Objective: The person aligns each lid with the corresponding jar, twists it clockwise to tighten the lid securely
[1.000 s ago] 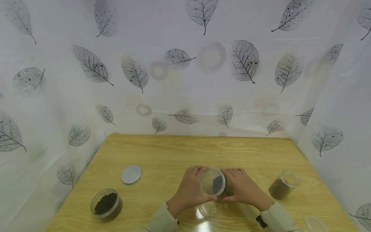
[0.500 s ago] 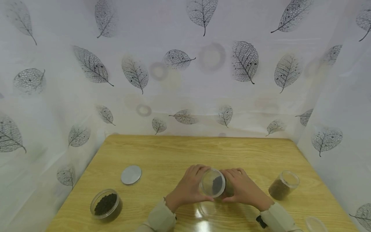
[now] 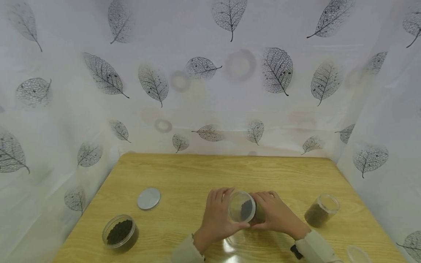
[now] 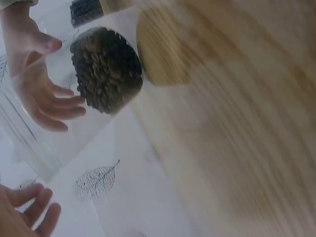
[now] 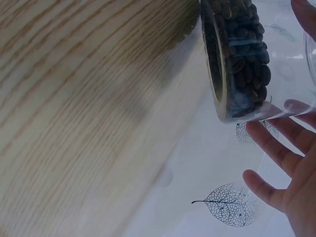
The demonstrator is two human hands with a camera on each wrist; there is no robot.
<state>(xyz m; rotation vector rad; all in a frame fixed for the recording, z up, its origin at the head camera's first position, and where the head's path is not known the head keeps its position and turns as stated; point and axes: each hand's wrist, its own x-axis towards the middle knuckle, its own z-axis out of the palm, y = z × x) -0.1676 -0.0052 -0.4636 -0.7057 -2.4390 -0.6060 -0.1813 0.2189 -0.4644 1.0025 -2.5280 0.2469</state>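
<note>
A clear jar point(image 3: 237, 211) is held between the two hands, right of centre in the lower part of the head view, tilted so that one round end faces the viewer. Dark seed-like pieces point(image 5: 247, 64) lie inside it, gathered at the base (whether a clear lid caps the round end, I cannot tell). The right hand point(image 3: 277, 213) grips the jar near its base, thumb and fingers on opposite sides. The left hand point(image 3: 215, 217) curves loosely about the round end, partly open; in the left wrist view its visible fingertips, at lower left, stand just off the rim, and I cannot tell whether its thumb presses there.

Above the hands, a broad stretch of wood separates them from the straight far edge of the bench point(image 3: 230, 171). Left of centre, a silver disc point(image 3: 149, 198) lies flat, well apart from the left hand; below it, a squat clear tub point(image 3: 126, 244) of dark pieces stands near the slanting left edge. At right, a second jar point(image 3: 329, 207), part-filled with brown contents, leaves a narrower gap beside the right forearm. A translucent disc point(image 3: 357, 254) meets the frame's lower right border. A leaf-printed sheet point(image 3: 210, 98) walls in the back and both sides.
</note>
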